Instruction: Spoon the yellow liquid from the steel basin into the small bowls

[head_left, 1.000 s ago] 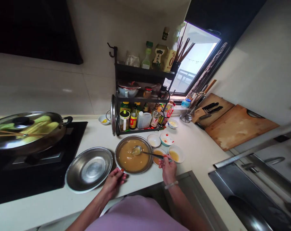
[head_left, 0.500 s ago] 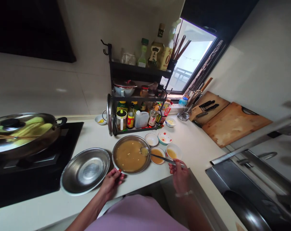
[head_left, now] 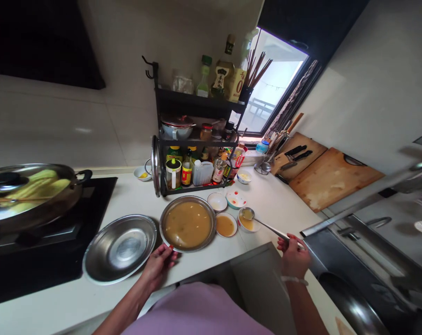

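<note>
My right hand point(head_left: 294, 255) is closed round the handle of a metal ladle point(head_left: 271, 229). The ladle's bowl is over a small bowl point(head_left: 256, 226) that has yellowish-brown liquid in it. With my left hand point(head_left: 161, 263) I grip the near rim of a round metal basin point(head_left: 212, 240) full of cloudy brown liquid with pale bits. Between the basin and the small bowl stands another small bowl point(head_left: 235, 224) of brown liquid. Behind these are a white bowl point(head_left: 217, 202) and a bowl with red spots point(head_left: 237, 200).
An empty metal basin point(head_left: 92, 249) lies left of the full one, beside the stove with a lidded pan point(head_left: 62, 204). A black rack point(head_left: 197, 142) of bottles stands behind. Cutting boards point(head_left: 336, 181) lean at right, above the sink point(head_left: 322, 251).
My right hand has carried the ladle rightward, from inside the large basin to over the small bowl. My left hand stays on the basin's rim.
</note>
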`<state>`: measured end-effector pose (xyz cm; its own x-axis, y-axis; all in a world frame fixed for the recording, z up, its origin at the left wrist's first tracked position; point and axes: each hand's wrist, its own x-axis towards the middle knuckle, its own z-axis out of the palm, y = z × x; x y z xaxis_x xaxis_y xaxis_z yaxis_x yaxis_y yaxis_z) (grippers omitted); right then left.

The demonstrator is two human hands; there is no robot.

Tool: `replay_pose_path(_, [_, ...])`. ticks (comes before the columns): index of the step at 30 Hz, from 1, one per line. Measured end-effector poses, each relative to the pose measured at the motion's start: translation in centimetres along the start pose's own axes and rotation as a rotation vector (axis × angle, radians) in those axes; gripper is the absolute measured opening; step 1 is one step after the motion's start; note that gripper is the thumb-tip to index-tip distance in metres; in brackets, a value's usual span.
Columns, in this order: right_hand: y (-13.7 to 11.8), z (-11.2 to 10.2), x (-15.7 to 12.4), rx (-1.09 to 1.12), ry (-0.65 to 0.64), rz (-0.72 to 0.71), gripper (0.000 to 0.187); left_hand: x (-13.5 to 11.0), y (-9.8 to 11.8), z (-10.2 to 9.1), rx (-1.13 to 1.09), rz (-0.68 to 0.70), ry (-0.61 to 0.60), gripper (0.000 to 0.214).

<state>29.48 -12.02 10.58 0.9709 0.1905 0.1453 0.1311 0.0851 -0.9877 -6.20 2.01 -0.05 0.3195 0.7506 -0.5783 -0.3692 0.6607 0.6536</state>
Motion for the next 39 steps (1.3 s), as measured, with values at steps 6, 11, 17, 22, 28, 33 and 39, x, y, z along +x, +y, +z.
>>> replay_pose_path(6, [1.0, -1.0, -1.1, -0.294, -0.22, -0.256, 0.038, -0.4, 0.4, 0.6, -0.006, -0.003, 0.037, 0.013])
replay_pose_path(11, [0.3, 0.2, -4.0, -0.266, -0.46, -0.438, 0.028, -0.8, 0.7, 1.0, 0.012, -0.001, 0.02, 0.014])
replay_pose_path(17, [0.6, 4.8, -9.9, -0.082, -0.662, -0.334, 0.025, -0.6, 0.6, 0.8, 0.013, 0.008, 0.015, 0.018])
replay_pose_path(22, [3.3, 7.7, -13.6, -0.019, -0.833, -0.234, 0.029, -0.3, 0.3, 0.7, 0.006, 0.012, 0.027, 0.018])
replay_pose_path(28, [4.5, 8.9, -14.5, 0.038, -0.78, 0.051, 0.038, -0.4, 0.3, 0.8, 0.011, 0.015, 0.02, 0.02])
replay_pose_path(33, [3.5, 8.9, -13.1, 0.127, -0.581, 0.234, 0.037, -0.2, 0.2, 0.5, 0.012, 0.011, 0.006, 0.02])
replay_pose_path(39, [2.1, 8.0, -11.7, 0.171, -0.509, 0.291, 0.034, -0.3, 0.4, 0.6, 0.019, 0.002, 0.013, 0.018])
